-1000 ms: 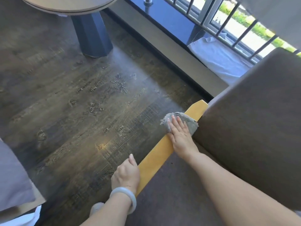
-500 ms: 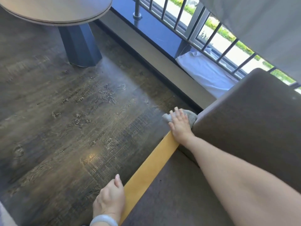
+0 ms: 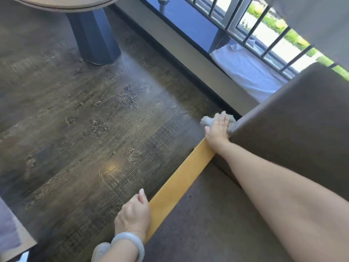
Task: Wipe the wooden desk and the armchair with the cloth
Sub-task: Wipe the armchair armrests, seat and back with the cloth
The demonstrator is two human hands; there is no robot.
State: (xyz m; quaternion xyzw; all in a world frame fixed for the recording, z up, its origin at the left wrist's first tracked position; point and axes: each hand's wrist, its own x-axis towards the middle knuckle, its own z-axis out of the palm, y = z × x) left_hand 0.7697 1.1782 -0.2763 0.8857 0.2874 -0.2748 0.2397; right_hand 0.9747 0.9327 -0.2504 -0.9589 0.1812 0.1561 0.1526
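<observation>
The armchair has a brown padded back (image 3: 294, 133), a brown seat (image 3: 211, 224) and a yellow wooden armrest (image 3: 181, 180) that runs along its left side. At the far end of the armrest, where it meets the chair back, my right hand (image 3: 218, 130) lies flat on a grey cloth (image 3: 206, 121) and presses it down with straight fingers. My left hand (image 3: 133, 214) grips the near end of the armrest with curled fingers. A pale bangle circles that wrist.
Dark wood floor (image 3: 94, 138) fills the left. A round table on a dark pedestal (image 3: 92, 33) stands at top left. Beyond the chair a dark ledge (image 3: 181, 14) carries a metal railing, with a white cushion (image 3: 247, 72) behind the chair back.
My right hand has slid the cloth along the armrest away from me to its far end by the chair back. My left hand keeps its grip on the near end.
</observation>
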